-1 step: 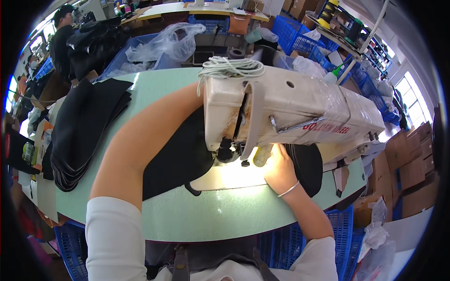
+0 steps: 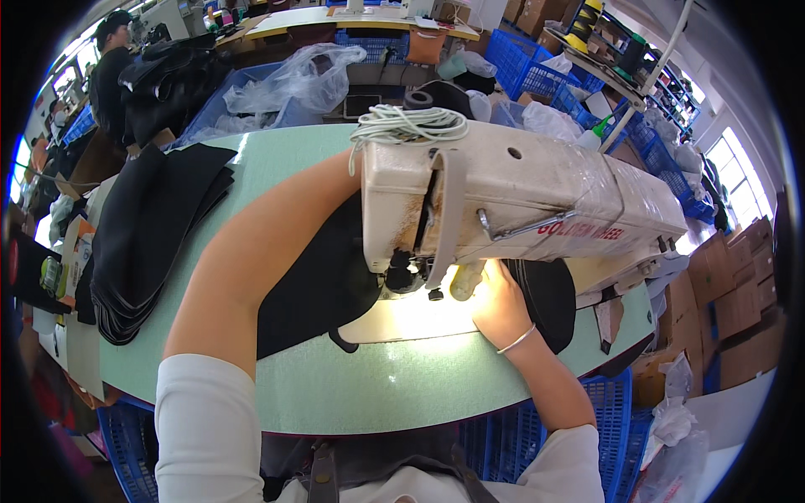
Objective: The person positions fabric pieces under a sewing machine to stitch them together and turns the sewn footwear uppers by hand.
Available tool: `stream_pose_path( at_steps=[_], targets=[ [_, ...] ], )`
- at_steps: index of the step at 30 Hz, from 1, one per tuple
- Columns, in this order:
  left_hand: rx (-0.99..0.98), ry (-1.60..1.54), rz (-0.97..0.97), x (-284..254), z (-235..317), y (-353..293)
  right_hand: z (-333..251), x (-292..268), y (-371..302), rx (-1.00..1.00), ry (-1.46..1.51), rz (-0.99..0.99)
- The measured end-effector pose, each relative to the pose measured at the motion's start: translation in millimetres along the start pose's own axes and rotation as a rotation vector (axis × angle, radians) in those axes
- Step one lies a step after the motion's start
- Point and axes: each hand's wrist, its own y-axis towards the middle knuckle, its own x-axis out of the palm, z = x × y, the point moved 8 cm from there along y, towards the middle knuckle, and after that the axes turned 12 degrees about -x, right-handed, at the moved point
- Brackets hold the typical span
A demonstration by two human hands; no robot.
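Note:
A cream sewing machine (image 2: pixel 503 189) stands across the table in front of me. My left forearm bends round its left end, and my left hand is hidden behind the machine head. Beneath the machine arm, my right hand (image 2: pixel 501 306) is beside a yellowish part (image 2: pixel 464 281) in the bright lamplight. The fingertips are mostly covered, so their grip is unclear. A black sheet of material (image 2: pixel 314 281) lies under my left forearm and reaches the needle area. Right of my right hand is another rounded black portion (image 2: pixel 545 306); whether the two join is hidden.
Stacked black cut pieces (image 2: pixel 159 235) lie on the left of the pale green table (image 2: pixel 369 394). A coil of white cord (image 2: pixel 411 124) rests on the machine. Blue crates (image 2: pixel 608 419) stand below the table edge, cardboard boxes (image 2: pixel 738 302) at the right. A person (image 2: pixel 109 75) is at far left.
A dark shape behind the machine has shifted left and looks larger. The machine sits slightly lower and further left in the picture. Both arms keep nearly the same pose.

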Motion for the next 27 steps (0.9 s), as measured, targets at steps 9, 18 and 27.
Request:
stream_pose_path(
  at_steps=[9,18,27],
  targets=[
    [-0.419,0.67,-0.027,-37,-28,-60,1,-23,-14,0.122,-0.087,-0.257],
    [-0.538,0.59,-0.252,-44,85,-189,-118,-26,20,-0.155,0.285,-0.14],
    [-0.661,0.49,0.039,-61,81,-195,-171,31,80,-0.284,-0.503,0.028]
  ],
)
